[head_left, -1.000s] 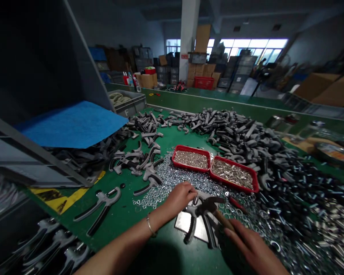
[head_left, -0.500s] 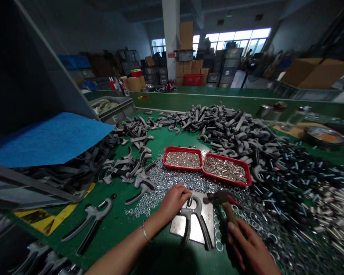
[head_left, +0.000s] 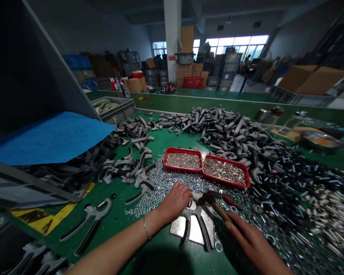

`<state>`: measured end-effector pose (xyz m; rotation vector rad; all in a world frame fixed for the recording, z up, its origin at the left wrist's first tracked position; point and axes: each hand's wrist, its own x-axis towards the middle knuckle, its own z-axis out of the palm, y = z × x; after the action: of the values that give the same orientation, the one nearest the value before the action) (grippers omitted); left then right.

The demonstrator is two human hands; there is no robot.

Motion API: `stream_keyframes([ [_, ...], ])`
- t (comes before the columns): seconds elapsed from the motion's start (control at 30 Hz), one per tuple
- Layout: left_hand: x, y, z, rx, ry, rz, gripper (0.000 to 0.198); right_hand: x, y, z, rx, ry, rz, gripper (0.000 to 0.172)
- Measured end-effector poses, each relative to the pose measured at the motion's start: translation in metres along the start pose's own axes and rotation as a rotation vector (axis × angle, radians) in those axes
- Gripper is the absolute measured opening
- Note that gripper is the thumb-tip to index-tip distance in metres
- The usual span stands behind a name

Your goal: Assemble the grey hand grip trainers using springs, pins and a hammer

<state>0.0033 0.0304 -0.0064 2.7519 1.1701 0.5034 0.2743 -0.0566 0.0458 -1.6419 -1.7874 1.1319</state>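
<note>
On a metal plate (head_left: 176, 228) lies a grey clamp-like tool (head_left: 188, 225) with two black-gripped handles pointing toward me. My left hand (head_left: 176, 200) is closed at the upper left of that tool, fingers curled down on its head; what they pinch is hidden. Wrapped round the wooden handle of a hammer (head_left: 219, 212) is my right hand (head_left: 243, 233). The hammer's dark head is over the upper right part of the tool, close to my left fingers. A similar assembled tool (head_left: 93, 219) rests on the green table to the left.
Two red trays (head_left: 202, 170) of small metal parts stand beyond the plate, among scattered nuts. Grey handle parts (head_left: 218, 128) are heaped behind. Black parts with pins (head_left: 286, 179) and rings lie right. A grey crate with a blue sheet (head_left: 51, 137) stands left.
The hammer has moved left, its head now over the tool's upper part. My right hand has shifted slightly up with it. My left hand stays at nearly the same place.
</note>
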Motion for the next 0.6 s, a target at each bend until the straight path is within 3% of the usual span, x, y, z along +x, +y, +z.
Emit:
stream_keyframes([
  [0.1,-0.016,0.011,-0.008,-0.115,0.085,-0.195,0.023,0.0,-0.022,-0.009,-0.074,0.041,-0.127,0.043],
  [0.2,-0.036,0.025,-0.018,-0.175,0.065,-0.238,0.021,0.006,-0.035,-0.007,-0.138,0.161,-0.269,0.045],
  [0.27,-0.046,0.031,-0.021,-0.176,-0.015,-0.222,0.02,0.016,-0.034,0.0,-0.217,0.111,-0.289,0.045],
  [0.37,-0.051,0.033,-0.021,-0.155,-0.114,-0.225,0.018,0.031,-0.024,0.011,-0.298,-0.099,-0.236,0.041],
  [0.53,-0.049,0.03,-0.019,-0.144,-0.149,-0.247,0.014,0.036,-0.025,0.013,-0.365,-0.012,-0.284,0.043],
  [0.6,-0.048,0.03,-0.02,-0.133,-0.16,-0.259,0.014,0.032,-0.03,0.01,-0.417,-0.09,-0.258,0.041],
])
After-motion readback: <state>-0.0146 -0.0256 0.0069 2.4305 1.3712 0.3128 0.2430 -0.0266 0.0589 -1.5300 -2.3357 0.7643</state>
